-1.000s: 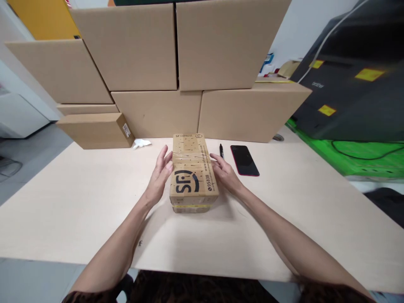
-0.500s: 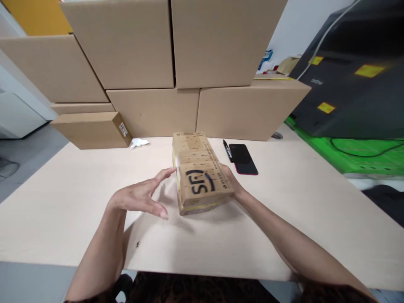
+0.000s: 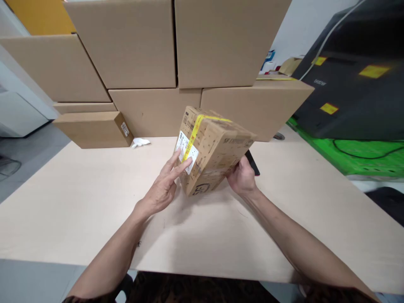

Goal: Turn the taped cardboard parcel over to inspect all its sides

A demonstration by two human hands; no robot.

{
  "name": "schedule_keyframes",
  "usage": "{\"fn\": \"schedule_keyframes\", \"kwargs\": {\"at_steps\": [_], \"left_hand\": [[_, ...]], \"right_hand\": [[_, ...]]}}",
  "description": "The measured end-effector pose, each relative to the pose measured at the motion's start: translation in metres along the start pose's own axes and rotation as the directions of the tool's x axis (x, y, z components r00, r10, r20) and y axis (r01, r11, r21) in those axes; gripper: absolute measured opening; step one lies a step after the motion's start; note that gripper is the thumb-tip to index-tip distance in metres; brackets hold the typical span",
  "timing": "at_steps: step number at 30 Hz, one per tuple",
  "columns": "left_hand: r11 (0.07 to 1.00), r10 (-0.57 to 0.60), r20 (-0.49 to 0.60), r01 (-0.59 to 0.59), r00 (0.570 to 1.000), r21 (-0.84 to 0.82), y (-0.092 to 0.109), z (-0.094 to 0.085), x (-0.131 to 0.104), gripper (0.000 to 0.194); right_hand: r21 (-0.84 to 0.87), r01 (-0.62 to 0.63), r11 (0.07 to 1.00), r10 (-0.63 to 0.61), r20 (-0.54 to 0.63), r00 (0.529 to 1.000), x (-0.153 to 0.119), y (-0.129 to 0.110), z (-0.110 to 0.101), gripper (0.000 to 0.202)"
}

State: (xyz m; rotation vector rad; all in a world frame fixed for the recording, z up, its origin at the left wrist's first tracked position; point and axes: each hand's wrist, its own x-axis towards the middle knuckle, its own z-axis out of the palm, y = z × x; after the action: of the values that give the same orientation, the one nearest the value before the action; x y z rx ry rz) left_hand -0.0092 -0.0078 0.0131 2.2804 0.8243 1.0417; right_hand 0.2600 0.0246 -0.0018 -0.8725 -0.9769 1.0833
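A cardboard parcel box (image 3: 217, 153) with dark print is tilted up in front of me. Yellow tape (image 3: 193, 136) runs across its left side, over a white label (image 3: 192, 156). My right hand (image 3: 243, 176) is closed round the box's lower right edge; its fingertips are hidden beneath. On the left side, my left hand (image 3: 164, 185) lies with fingers stretched and apart against the label, touching the box without wrapping round it. Just beyond my right hand, a black phone (image 3: 253, 163) shows partly, the box and hand covering the rest.
Large cardboard boxes (image 3: 153, 111) form a stacked wall along the back of the pale table (image 3: 78, 210). A smaller carton (image 3: 91, 132) stands at the back left, beside a crumpled white scrap (image 3: 140, 142). To the right are a dark machine (image 3: 350, 92) and a green crate (image 3: 362, 162).
The box has been lifted and turned so its taped, labelled side shows. My left hand has moved from beside it onto the label. The marker is now hidden.
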Motion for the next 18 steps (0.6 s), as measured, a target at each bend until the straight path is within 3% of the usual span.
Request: {"fn": "schedule_keyframes", "kwargs": {"at_steps": [3,6,8,12,15,18], "left_hand": [[0.955,-0.187,-0.017,0.178,0.982,-0.238,0.003,0.003,0.000,0.049],[0.789,-0.424,-0.004,0.367,0.906,-0.492,0.000,0.010,0.000,0.070],[0.705,-0.476,0.038,0.407,0.879,-0.581,-0.005,0.013,0.000,0.083],[0.690,-0.425,0.017,0.336,0.905,-0.642,-0.007,0.017,0.002,0.084],[0.732,-0.325,-0.089,0.191,0.942,-0.654,0.002,0.018,0.006,0.083],[0.709,-0.269,-0.187,0.063,0.945,-0.702,0.012,0.016,0.009,0.071]], "right_hand": [[0.010,0.006,1.000,-0.006,-0.003,1.000,0.002,-0.002,0.000,0.049],[-0.017,-0.004,1.000,0.005,0.073,0.997,-0.002,-0.006,0.004,0.047],[-0.048,0.014,0.999,-0.006,0.166,0.986,-0.007,-0.009,0.007,0.045],[-0.066,0.118,0.991,-0.095,0.277,0.956,-0.015,-0.014,0.010,0.040],[-0.090,0.218,0.972,-0.188,0.264,0.946,-0.018,-0.019,0.010,0.043],[-0.039,0.270,0.962,-0.255,0.222,0.941,-0.017,-0.021,0.010,0.037]]}}
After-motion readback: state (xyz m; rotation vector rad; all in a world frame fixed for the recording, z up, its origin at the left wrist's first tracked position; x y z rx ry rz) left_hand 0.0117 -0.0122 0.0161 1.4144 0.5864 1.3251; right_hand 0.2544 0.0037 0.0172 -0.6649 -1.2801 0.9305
